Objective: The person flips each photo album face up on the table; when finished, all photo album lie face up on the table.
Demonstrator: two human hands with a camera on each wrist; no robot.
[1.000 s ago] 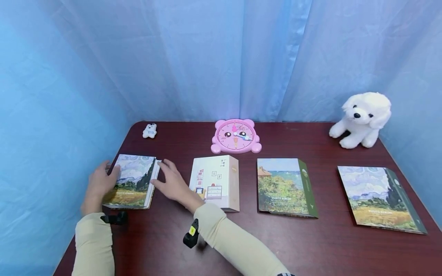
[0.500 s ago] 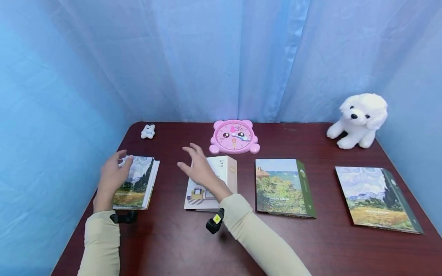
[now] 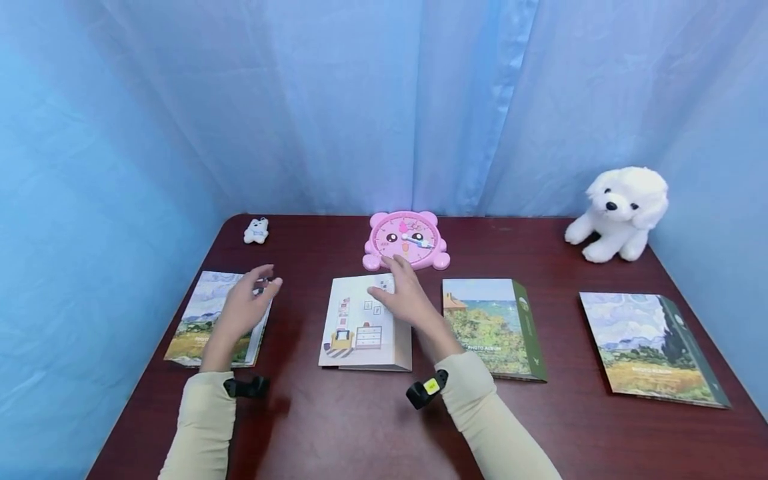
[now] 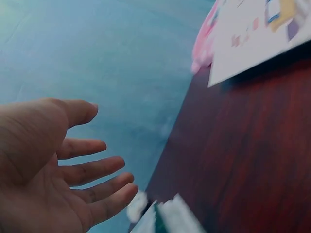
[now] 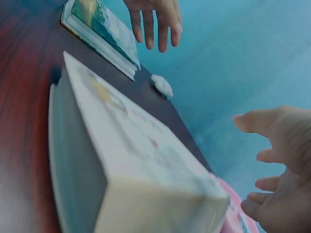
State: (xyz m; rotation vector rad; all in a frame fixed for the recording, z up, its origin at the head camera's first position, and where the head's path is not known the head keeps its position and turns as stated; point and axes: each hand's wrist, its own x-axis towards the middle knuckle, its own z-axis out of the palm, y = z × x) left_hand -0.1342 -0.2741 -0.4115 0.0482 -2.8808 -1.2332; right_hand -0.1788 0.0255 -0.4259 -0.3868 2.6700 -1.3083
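Note:
My left hand (image 3: 243, 310) hovers over the right side of the leftmost photo album (image 3: 201, 313), which has a landscape painting on its cover and lies flat. Its fingers are loosely bent and hold nothing, as the palm (image 4: 39, 194) in the left wrist view confirms. Above the right part of a thick white album (image 3: 351, 320), with a drawn room on its cover, is my right hand (image 3: 411, 297). In the right wrist view that hand (image 5: 286, 165) is spread, apart from the album (image 5: 146, 141), whose spine side faces the camera.
To the right lie a green-spined photo album (image 3: 486, 327) and another landscape album (image 3: 648, 347). Along the back of the dark red table (image 3: 336, 427) are a small white bear figure (image 3: 257, 231), a pink clock (image 3: 405, 240) and a white plush dog (image 3: 624, 213). Blue curtains (image 3: 336, 107) hang behind.
Both hands have left the leftmost album's sides and moved right. My right hand now hovers over the white album, my left over the leftmost album's right side. The albums stay in place.

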